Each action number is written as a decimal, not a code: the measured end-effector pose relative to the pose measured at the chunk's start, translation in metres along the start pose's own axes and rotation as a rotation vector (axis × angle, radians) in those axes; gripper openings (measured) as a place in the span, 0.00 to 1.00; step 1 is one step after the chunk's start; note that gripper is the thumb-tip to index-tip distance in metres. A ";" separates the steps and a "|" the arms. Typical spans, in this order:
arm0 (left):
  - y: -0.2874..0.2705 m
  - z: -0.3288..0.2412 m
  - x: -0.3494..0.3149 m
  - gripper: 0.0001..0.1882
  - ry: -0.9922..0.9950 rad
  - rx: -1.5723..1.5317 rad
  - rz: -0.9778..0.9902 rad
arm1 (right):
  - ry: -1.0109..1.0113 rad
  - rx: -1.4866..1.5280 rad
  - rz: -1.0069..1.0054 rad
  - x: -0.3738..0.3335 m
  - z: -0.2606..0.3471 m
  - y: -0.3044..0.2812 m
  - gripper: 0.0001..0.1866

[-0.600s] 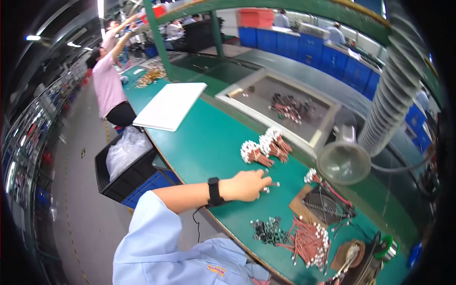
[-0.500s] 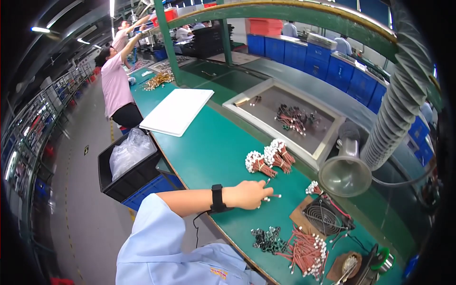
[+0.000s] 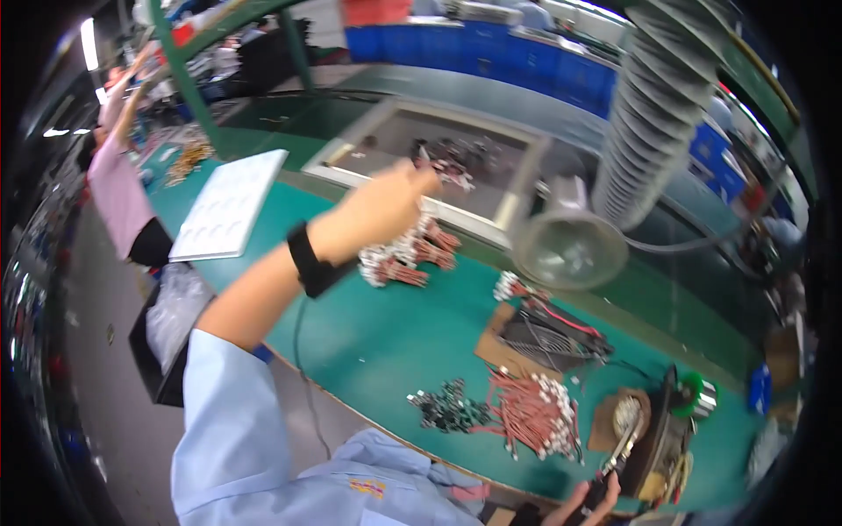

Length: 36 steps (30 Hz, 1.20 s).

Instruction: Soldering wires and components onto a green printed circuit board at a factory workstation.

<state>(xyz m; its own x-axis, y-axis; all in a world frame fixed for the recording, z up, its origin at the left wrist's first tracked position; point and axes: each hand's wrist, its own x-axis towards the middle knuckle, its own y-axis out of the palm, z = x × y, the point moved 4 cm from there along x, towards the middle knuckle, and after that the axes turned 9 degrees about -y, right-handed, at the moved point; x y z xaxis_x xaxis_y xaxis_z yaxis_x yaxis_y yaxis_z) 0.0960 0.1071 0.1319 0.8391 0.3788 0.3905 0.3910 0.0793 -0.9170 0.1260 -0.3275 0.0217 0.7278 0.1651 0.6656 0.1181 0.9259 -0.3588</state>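
My left hand (image 3: 381, 210), a black strap on its wrist, is raised over the near edge of the white-framed tray (image 3: 346, 175). Motion blurs it; its fingers look curled together, and what they hold cannot be made out. Just below it lie bundles of brown-red wires with white connectors (image 3: 399, 263). At the lower right, my right hand (image 3: 601, 500) is closed round the black handle of a soldering iron (image 3: 619, 451). The iron's silver shaft points at a brown holder with pale material (image 3: 628, 414). Left of it spreads a pile of loose red wires (image 3: 535, 412).
Dark green small parts (image 3: 447, 408) lie beside the loose wires. A small fan (image 3: 544, 337), a fume funnel (image 3: 570, 250) with its grey hose, and a green solder spool (image 3: 693, 394) stand at the right. A white board (image 3: 230, 206) lies left; a co-worker in pink (image 3: 123, 188) stands beyond.
My left hand has lifted off the table and moved away from me toward the tray. The view has swung right and down, bringing my right hand and the soldering iron into sight.
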 end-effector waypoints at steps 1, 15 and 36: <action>0.001 0.003 0.020 0.18 0.012 0.028 -0.113 | -0.001 -0.013 0.006 0.000 0.000 -0.006 0.20; 0.020 -0.093 -0.088 0.27 0.245 -0.250 0.329 | 0.309 0.268 -0.040 -0.048 -0.006 -0.023 0.15; 0.046 -0.182 -0.192 0.14 0.050 -0.794 0.249 | -0.072 -0.083 0.197 -0.030 0.021 0.009 0.19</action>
<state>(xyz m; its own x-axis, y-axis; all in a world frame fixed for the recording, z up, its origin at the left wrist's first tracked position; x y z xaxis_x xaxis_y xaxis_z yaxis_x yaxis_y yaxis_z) 0.0220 -0.1295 0.0297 0.9447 0.2561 0.2047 0.3267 -0.6822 -0.6541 0.0908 -0.3171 0.0119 0.6925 0.3670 0.6211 0.0353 0.8427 -0.5372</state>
